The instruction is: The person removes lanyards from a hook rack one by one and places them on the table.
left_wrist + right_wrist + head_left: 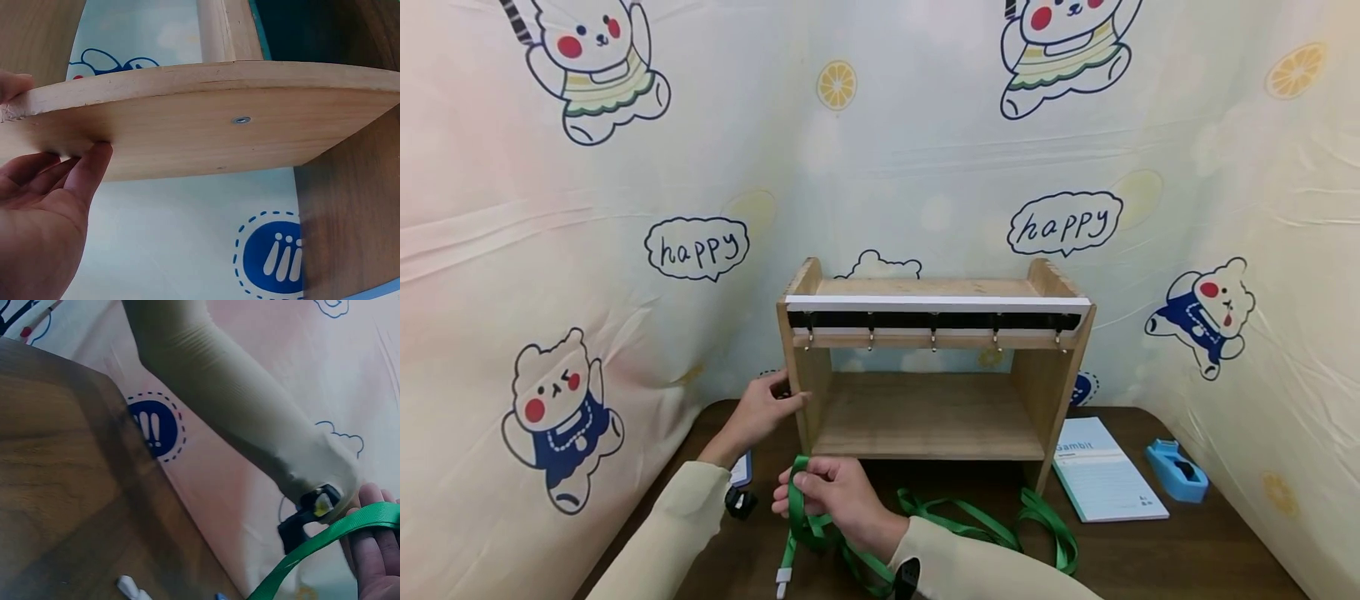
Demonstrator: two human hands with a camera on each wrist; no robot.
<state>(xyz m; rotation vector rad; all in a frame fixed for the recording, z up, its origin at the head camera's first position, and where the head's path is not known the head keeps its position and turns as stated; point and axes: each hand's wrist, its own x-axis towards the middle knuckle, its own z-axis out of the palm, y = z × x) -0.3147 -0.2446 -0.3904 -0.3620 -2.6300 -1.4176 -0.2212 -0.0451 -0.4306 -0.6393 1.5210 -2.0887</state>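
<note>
R hand [835, 493] sits near-centre on the desk [1187, 558], fingers curled and pinching a loop of the green lanyard [970, 525] at its left end. L hand [767, 408] is up and to the left, a bit farther off, thumb and fingers clasped round the front edge of the wooden rack's [925, 367] left side panel; the left wrist view shows fingertips [94, 162] pressed on the panel face, thumb on the other side. The hands are apart, L above and behind R.

Lanyard lies w/ its long axis left-right along the near desk, just in front of the rack base, strap trailing right from R hand in loose curls to about under the rack's right leg. A white end tab [783, 577] hangs near the desk edge below R hand. R hand is the one on it; L is only near.

R forearm comes in from the near right, wrist roughly level, a black wrist device showing. L forearm, cream sleeve, angles up from the near left.

Row of small hooks [933, 337] under the rack's top shelf, directly above and beyond R hand. Right of rack: a light-blue booklet [1105, 475] and a blue tape dispenser [1176, 471]. A small card lies by the L wrist, partly hidden.
</note>
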